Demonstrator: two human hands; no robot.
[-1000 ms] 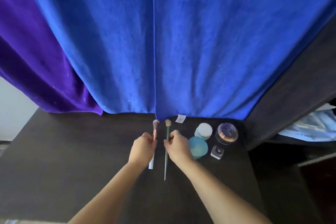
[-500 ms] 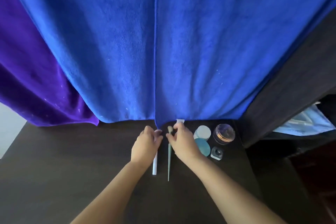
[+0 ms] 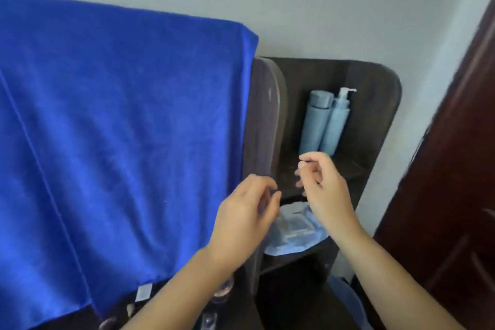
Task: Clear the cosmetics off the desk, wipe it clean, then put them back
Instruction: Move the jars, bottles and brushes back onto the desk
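Both of my hands are raised in front of a dark side shelf unit (image 3: 375,115). My left hand (image 3: 245,218) has its fingers loosely spread and holds nothing. My right hand (image 3: 325,190) is a little higher, fingers curled apart, also empty, just below two pale blue bottles on the upper shelf: a capped bottle (image 3: 316,120) and a pump bottle (image 3: 336,123). On the lower shelf lies a pale blue packet (image 3: 292,233), partly hidden by my hands. At the bottom edge, part of a clear jar (image 3: 223,291) and a small bottle (image 3: 209,321) show on the desk beneath my left forearm.
A large blue towel (image 3: 120,142) hangs over the left half of the view, down to the desk. A dark red-brown door (image 3: 455,169) stands at the right. A pale wall (image 3: 294,8) is behind the shelf unit.
Both hands have let go of the two brushes on the desk and risen to the right toward the shelf. The view has swung up and right, so most of the desk is out of sight.
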